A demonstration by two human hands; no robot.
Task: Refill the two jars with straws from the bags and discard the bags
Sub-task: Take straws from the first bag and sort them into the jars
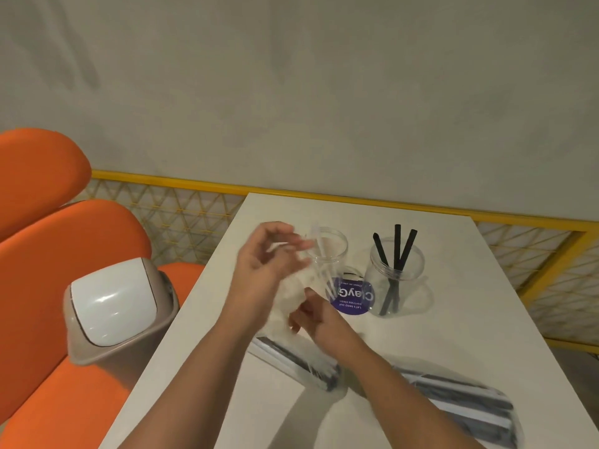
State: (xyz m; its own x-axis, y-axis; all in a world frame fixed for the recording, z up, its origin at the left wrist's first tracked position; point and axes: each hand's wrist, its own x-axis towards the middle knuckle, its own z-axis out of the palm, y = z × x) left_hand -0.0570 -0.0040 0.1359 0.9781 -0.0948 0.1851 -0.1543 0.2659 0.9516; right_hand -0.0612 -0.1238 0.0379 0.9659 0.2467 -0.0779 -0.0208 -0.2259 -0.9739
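Two clear jars stand on the white table (453,319). The left jar (332,251) holds a few clear straws, the right jar (397,270) three black straws. My left hand (269,254) hovers beside the left jar's mouth with fingers curled around a blurred clear bag (291,286). My right hand (311,315) pinches the lower end of that same bag. A second bag of straws (301,361) lies under my right wrist. A third bag (466,403), with dark and white straws, lies at the near right.
A beige swing-lid bin (113,306) sits on the orange seat (48,286) left of the table. A purple round sticker (355,298) lies between the jars. A yellow mesh rail (534,254) runs behind the table, below a grey wall.
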